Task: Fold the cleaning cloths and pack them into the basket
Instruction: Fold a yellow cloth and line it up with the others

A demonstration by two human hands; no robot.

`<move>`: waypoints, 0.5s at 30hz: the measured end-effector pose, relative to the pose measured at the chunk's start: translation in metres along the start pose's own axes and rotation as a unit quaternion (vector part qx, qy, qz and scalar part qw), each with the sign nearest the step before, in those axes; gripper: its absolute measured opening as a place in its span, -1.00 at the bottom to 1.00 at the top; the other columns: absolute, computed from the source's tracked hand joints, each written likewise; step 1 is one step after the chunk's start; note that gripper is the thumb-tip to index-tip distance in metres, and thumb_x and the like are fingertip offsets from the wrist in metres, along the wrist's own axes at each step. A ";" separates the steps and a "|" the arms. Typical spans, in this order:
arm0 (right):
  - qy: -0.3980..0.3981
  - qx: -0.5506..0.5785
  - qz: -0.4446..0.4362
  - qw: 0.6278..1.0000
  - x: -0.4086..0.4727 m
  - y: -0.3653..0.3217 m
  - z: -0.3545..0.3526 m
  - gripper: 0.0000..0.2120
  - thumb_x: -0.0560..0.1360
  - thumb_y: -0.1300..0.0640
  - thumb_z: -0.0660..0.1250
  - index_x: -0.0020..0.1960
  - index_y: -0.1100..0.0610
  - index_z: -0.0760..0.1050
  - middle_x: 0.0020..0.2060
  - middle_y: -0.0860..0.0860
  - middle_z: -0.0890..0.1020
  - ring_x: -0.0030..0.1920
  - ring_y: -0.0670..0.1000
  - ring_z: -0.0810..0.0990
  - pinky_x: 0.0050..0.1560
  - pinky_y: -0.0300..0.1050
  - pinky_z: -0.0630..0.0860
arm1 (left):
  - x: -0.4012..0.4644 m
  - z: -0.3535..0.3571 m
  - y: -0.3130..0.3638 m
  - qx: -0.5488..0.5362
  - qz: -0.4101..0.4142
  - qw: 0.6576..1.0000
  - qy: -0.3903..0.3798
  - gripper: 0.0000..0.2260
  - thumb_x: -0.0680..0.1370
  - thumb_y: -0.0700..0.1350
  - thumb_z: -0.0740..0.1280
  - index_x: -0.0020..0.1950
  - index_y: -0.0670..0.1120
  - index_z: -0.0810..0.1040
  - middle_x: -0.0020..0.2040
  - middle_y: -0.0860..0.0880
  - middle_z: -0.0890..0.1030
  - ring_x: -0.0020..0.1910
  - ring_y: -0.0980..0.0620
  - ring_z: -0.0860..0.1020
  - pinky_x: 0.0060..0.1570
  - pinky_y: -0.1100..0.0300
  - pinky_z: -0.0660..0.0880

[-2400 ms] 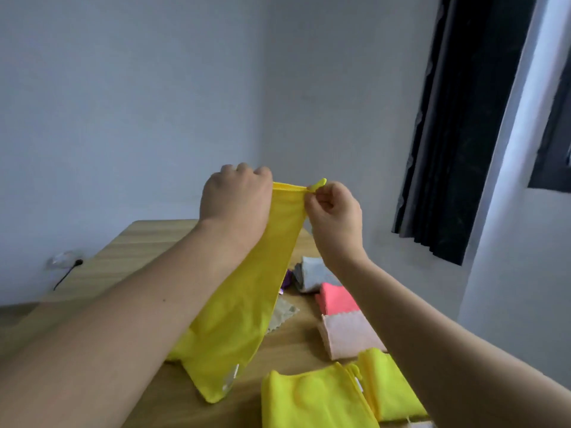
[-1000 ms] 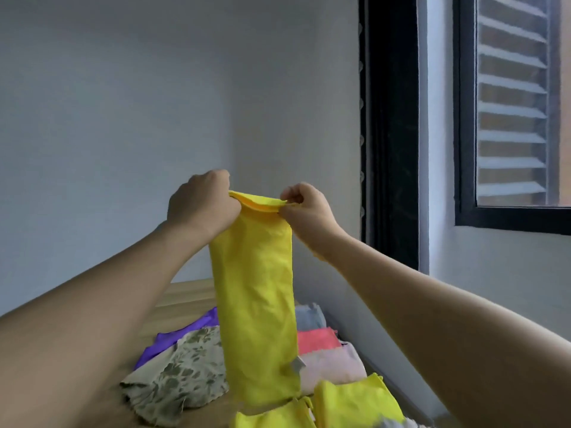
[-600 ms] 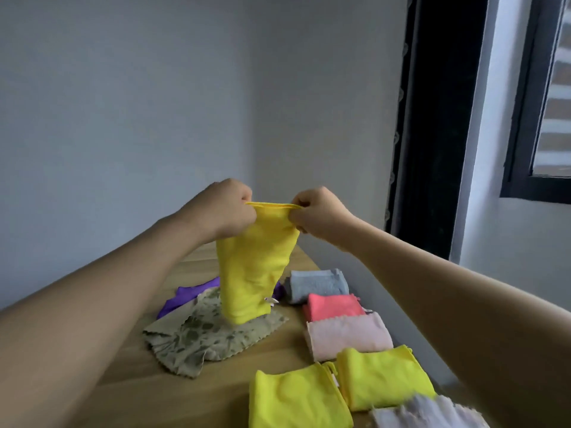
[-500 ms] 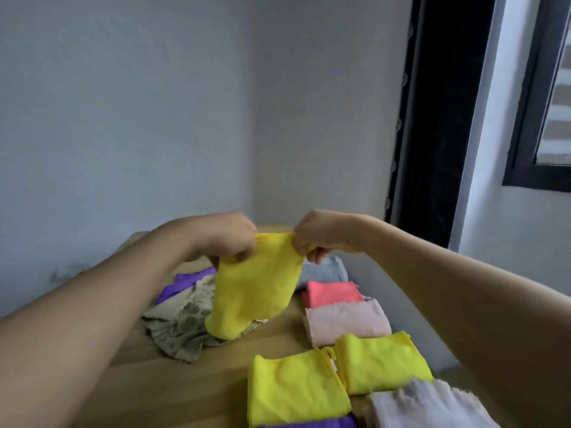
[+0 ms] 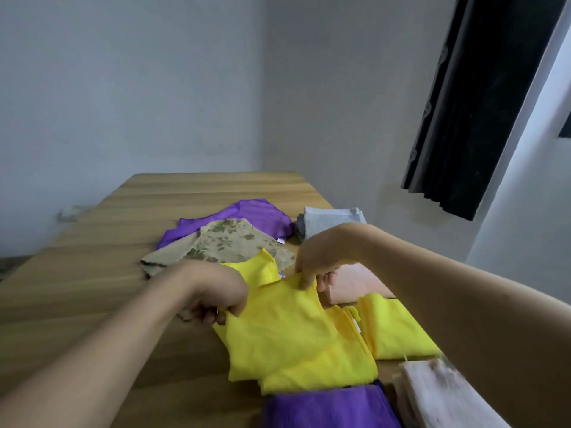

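Left hand [image 5: 216,296] and right hand [image 5: 318,261] each pinch a corner of the yellow cloth [image 5: 278,329], lowered onto a folded yellow cloth [image 5: 327,370] on the counter [image 5: 92,273].

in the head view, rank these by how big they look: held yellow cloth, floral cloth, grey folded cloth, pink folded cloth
1. held yellow cloth
2. floral cloth, partly covered
3. grey folded cloth and pink folded cloth: no ranking, an arm hides part of both
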State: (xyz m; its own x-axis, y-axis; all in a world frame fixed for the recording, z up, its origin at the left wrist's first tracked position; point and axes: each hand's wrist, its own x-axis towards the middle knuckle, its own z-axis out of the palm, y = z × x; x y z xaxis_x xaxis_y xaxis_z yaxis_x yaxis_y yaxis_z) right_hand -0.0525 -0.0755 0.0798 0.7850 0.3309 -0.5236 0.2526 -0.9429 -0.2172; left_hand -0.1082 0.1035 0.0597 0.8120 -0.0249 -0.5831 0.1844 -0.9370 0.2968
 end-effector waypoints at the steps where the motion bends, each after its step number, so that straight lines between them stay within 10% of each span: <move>1: 0.026 -0.013 -0.013 0.999 0.007 -0.002 -0.002 -0.92 0.55 0.18 0.29 -0.04 0.21 0.47 -0.26 0.08 0.54 -0.38 -0.06 0.51 -0.40 -0.27 0.44 | 0.006 -0.004 -0.002 0.014 -0.002 0.999 0.047 -0.87 0.43 -0.17 0.16 -0.06 -0.11 0.43 -0.34 -0.08 0.38 -0.48 -0.01 0.34 -0.39 0.22 0.32; 8: 0.198 -0.082 -0.050 0.976 0.085 -0.017 0.004 -0.79 0.54 0.19 0.20 0.06 0.27 0.54 -0.12 0.14 0.53 -0.11 0.12 0.51 -0.17 -0.13 0.35 | 0.073 -0.022 -0.028 0.029 -0.025 0.968 0.249 -0.53 0.46 -0.03 0.06 0.30 -0.16 0.46 0.41 -0.19 0.38 0.35 -0.18 0.35 0.28 0.01 0.33; 15: 0.217 -0.004 -0.064 0.974 0.117 0.006 0.015 -0.68 0.50 0.24 0.23 0.24 0.13 0.41 0.14 0.08 0.53 0.09 0.07 0.52 -0.02 -0.12 0.44 | 0.105 -0.021 -0.046 0.036 0.024 0.971 0.235 -0.75 0.50 -0.16 0.16 0.16 -0.13 0.44 0.13 -0.13 0.49 0.03 -0.10 0.47 -0.18 0.12 0.40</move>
State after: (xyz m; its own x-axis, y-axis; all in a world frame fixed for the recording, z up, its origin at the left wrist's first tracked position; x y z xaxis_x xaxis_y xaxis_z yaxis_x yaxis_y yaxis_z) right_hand 0.0324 -0.0415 0.0043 0.9114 0.4005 -0.0943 0.3676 -0.8955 -0.2510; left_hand -0.0193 0.1515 0.0009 0.9847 0.0772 -0.1562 0.1153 -0.9610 0.2515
